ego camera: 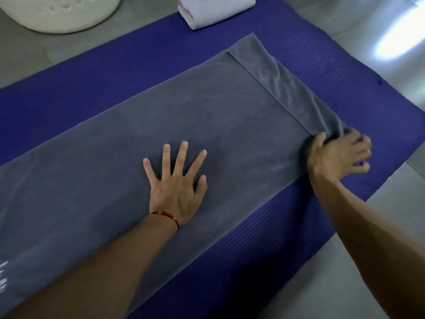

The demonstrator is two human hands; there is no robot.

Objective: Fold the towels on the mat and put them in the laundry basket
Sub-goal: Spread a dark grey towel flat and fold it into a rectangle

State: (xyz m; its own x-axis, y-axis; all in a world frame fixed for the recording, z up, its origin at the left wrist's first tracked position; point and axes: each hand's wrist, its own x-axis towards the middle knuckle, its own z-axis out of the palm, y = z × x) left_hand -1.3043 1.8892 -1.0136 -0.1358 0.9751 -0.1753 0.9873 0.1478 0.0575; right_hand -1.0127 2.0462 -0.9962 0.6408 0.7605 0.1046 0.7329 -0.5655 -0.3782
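Slippage is the main risk at this stage: the left hand [178, 180] lies flat with fingers spread on the grey towel [161, 125], pinning its middle near the mat's near edge, while the right hand [338, 155] pinches the towel's bunched near-right corner close to the mat's right edge. If the flat hand lifts or slides while the corner is drawn over, the pinned layer will probably creep across the purple mat [241, 261] and the fold will land skewed. The single-corner grip may also let the far corner lag and wrinkle. The towel's long axis runs from the near-left to the far-right of the mat, its short end already turned up at the right. Farther off, a folded white towel [213, 10] sits at the mat's far edge, and the laundry basket [59, 14] stands on the floor beyond the far-left corner.
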